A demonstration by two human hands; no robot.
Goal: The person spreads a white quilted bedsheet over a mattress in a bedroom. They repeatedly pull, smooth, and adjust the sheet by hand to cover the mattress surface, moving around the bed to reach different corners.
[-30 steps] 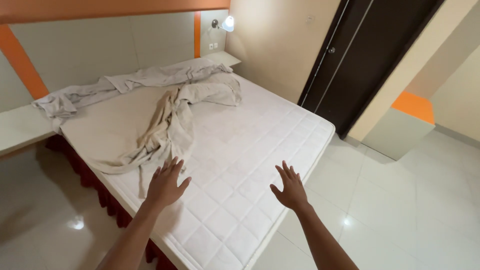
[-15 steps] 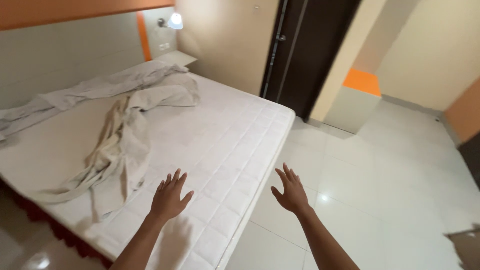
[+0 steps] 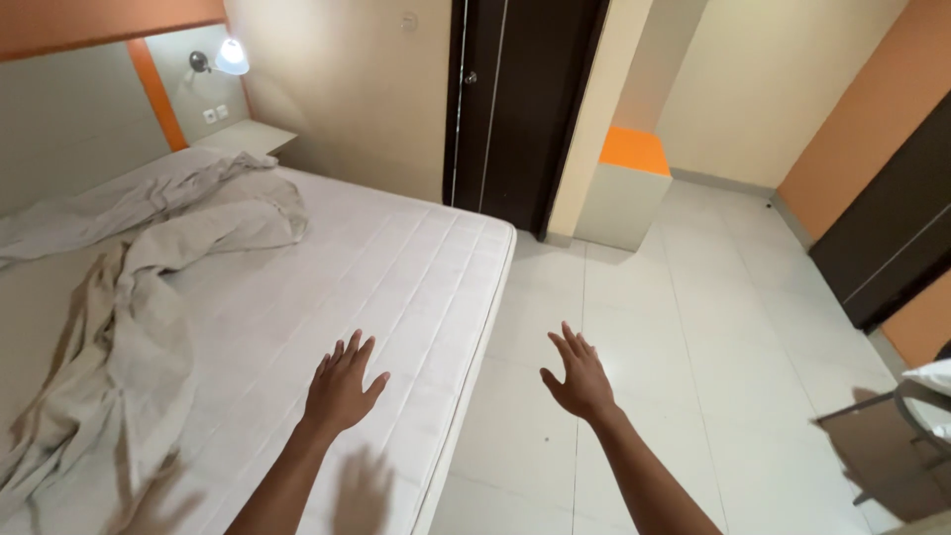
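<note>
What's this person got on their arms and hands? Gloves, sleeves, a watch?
Nothing that shows. The left hand and right hand are bare, with no gloves, rings or watch in view. Both forearms are uncovered down to the picture's edge, with no sleeves.

Dark door (image 3: 520,109) shut, far wall. Wall lamp (image 3: 230,57) lit above bedside shelf (image 3: 246,137). Orange-topped block (image 3: 626,188) on pale tiled floor (image 3: 713,327).

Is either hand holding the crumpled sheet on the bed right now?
No, the left hand and right hand are both open and empty, apart from the crumpled sheet.
</note>
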